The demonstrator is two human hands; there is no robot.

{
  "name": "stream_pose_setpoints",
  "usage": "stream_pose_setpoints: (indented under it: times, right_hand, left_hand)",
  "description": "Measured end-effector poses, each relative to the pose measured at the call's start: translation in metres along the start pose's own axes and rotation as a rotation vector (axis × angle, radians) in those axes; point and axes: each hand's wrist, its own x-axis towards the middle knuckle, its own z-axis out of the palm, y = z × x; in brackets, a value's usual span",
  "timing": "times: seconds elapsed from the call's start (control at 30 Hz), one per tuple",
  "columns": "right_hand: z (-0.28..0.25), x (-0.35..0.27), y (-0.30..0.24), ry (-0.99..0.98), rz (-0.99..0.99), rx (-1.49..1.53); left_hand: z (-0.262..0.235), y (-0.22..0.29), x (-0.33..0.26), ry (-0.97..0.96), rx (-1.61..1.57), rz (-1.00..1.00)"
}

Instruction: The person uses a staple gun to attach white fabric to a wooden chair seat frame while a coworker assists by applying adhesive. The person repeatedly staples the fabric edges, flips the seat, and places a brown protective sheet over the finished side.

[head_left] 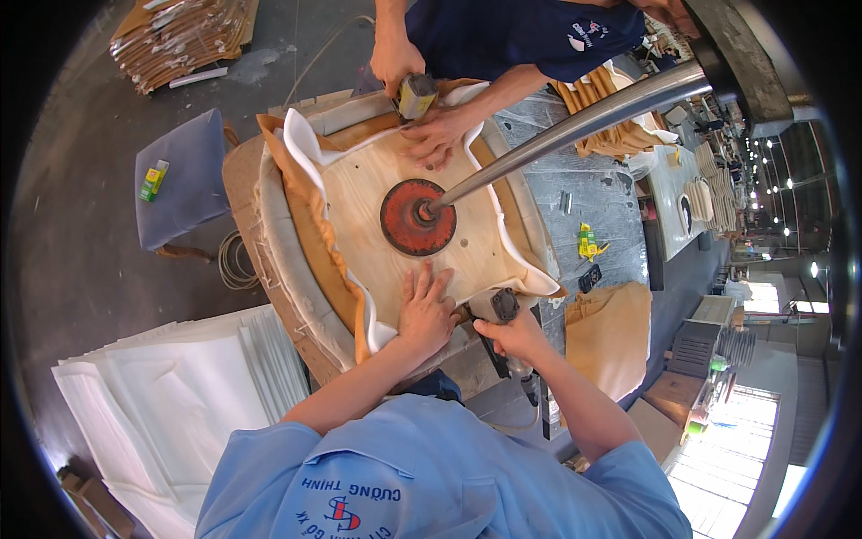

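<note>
Head view: left hand [426,311] splayed, gripping nothing, on pale squarish plywood panel [357,205] beneath round red metal disc [404,235]; right hand [518,334] curls round grey pistol-shaped metal tool [499,307]; panel looks stiff, best steadied flat-palmed

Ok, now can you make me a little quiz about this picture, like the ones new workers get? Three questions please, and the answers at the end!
1. Pick one: what does the person's right hand hold?
A) a paintbrush
B) a gun-shaped tool
C) a pair of scissors

2. True or false: the round red disc sits on the wooden board.

3. Fill in the missing colour: the small box on the blue seat is green and ____.

Key: 1. B; 2. True; 3. yellow.
</note>
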Motion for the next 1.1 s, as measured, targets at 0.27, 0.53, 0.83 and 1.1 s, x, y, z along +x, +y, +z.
stream_pose_setpoints:
  times: [0.27,0.53,0.83,1.1]
  right_hand:
    - [0.02,0.001,0.003,0.079,-0.055,-0.066]
    - [0.017,-0.007,0.005,-0.042,-0.002,0.019]
    - [0.03,0.0,-0.003,0.041,0.016,-0.073]
    - [0.033,-0.018,-0.007,-0.003,0.01,-0.041]
  left_hand:
    - [-0.001,-0.001,0.002,-0.098,-0.003,-0.036]
    - [0.002,-0.011,-0.007,-0.001,-0.097,-0.016]
    - [-0.01,-0.011,-0.003,-0.048,-0.178,-0.021]
    - [-0.005,-0.013,-0.003,0.065,-0.253,0.007]
